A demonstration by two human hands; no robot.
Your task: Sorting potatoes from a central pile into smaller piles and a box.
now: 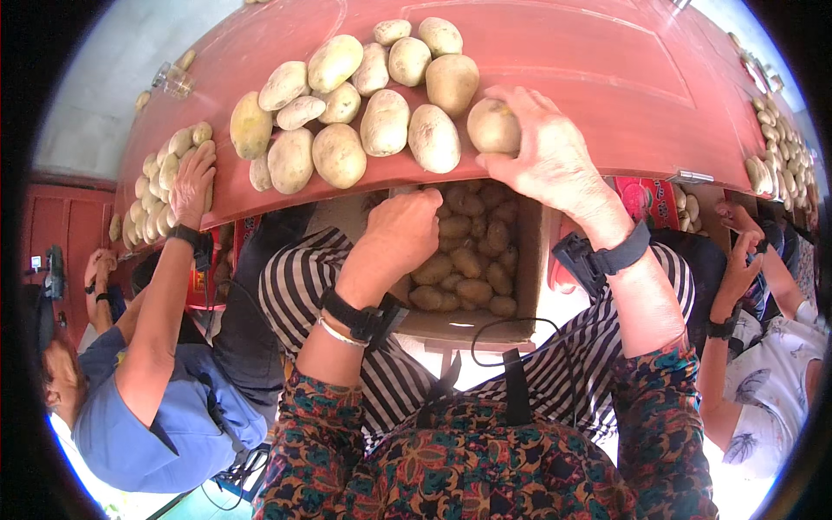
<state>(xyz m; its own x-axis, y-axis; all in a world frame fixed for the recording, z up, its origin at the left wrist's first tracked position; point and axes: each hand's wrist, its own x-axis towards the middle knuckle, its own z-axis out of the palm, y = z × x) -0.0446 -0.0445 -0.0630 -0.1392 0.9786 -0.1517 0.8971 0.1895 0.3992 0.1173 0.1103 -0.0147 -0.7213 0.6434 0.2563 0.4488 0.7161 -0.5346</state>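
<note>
My right hand [546, 146] is curled around a potato [494, 127] at the near edge of the red wooden table [572, 65], to the right of a loose cluster of potatoes [385, 123]. Over the left part of an open cardboard box [530, 279], my left hand [400, 227] hangs with its fingers curled in; whether something is inside them is hidden. Many potatoes [466, 261] lie in that box, below the table edge and between my knees. Both my wrists wear black straps.
At the left, a co-worker's hand [192, 182] rests on another potato pile [153, 195]. A co-worker's hands [738, 227] are at the right, near more potatoes [783, 149]. A clear glass [174, 80] lies at the table's far left. A thin black cable [478, 344] loops near the box.
</note>
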